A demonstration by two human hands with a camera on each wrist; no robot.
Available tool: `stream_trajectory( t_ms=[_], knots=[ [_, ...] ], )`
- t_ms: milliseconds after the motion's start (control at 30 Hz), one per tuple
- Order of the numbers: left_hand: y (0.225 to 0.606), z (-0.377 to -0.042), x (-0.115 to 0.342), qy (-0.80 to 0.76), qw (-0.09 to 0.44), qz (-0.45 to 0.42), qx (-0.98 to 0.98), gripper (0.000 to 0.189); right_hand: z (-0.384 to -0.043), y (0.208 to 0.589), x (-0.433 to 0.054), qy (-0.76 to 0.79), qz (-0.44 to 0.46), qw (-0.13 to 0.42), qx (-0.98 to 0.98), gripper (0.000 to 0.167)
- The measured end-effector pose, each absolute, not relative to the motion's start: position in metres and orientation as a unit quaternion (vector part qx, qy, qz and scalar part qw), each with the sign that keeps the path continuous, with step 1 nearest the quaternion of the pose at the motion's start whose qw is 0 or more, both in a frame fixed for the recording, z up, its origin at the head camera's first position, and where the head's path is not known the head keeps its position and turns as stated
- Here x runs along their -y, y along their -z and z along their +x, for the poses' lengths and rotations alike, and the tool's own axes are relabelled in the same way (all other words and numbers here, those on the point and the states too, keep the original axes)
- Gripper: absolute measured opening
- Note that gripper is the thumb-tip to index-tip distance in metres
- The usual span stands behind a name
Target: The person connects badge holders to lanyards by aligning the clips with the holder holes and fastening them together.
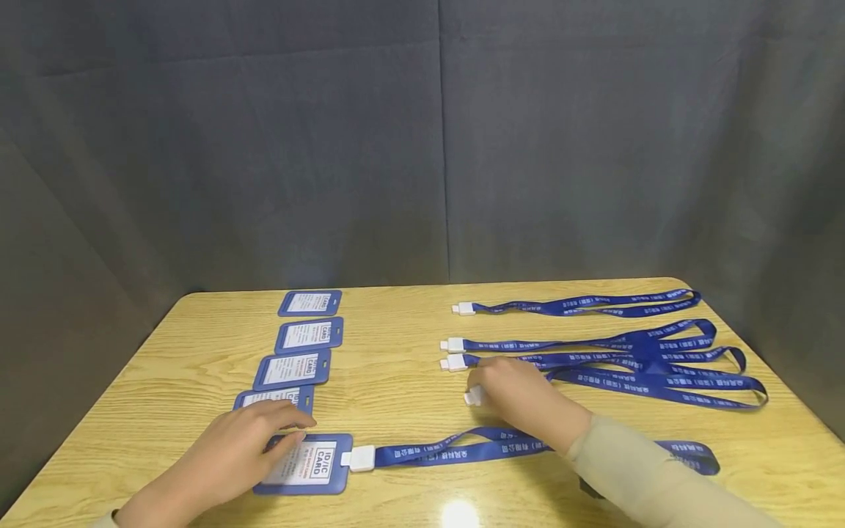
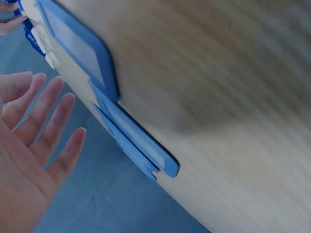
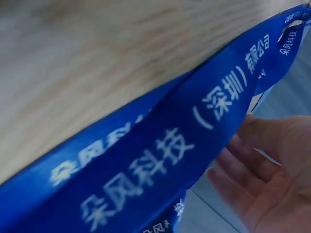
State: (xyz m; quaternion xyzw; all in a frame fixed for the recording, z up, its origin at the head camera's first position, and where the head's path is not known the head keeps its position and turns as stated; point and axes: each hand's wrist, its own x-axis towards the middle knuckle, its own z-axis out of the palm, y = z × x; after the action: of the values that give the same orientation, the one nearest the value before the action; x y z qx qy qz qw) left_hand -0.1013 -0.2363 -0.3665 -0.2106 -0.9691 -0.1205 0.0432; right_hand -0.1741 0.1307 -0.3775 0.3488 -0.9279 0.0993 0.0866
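My left hand [image 1: 247,440] hovers over the two nearest badge holders, its fingers spread and holding nothing in the left wrist view. Below it lies a blue ID badge holder [image 1: 339,463], joined by a white clip [image 1: 362,458] to a blue printed lanyard [image 1: 439,455]. Another badge holder [image 1: 306,400] is partly covered by the fingers. Over on the right, my right hand [image 1: 518,392] pinches a second lanyard [image 3: 165,155] just behind its white clip [image 1: 473,397]. The fingertips are hidden in the head view; the right wrist view shows thumb and curled fingers at the strap.
Farther back on the left lie more badge holders [image 1: 292,369] in a column. More lanyards [image 1: 587,302] stretch across the right side, some straps overlapping, clips pointing left. A grey curtain [image 1: 330,161] hangs behind the wooden table [image 1: 389,330].
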Motion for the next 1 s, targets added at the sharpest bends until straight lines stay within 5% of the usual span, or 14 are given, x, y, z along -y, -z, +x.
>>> stream_trajectory(
  t_ms=[767,1000],
  knots=[
    [0.364,-0.121,0.263,0.109,0.052,-0.23,0.966,0.016,-0.19,0.378,-0.087,-0.088,0.323,0.059,0.94,0.011],
    [0.374,-0.132,0.269,0.09,0.039,-0.217,0.971,0.036,-0.192,0.379,-0.09,-0.1,0.32,0.052,0.941,0.013]
  ],
)
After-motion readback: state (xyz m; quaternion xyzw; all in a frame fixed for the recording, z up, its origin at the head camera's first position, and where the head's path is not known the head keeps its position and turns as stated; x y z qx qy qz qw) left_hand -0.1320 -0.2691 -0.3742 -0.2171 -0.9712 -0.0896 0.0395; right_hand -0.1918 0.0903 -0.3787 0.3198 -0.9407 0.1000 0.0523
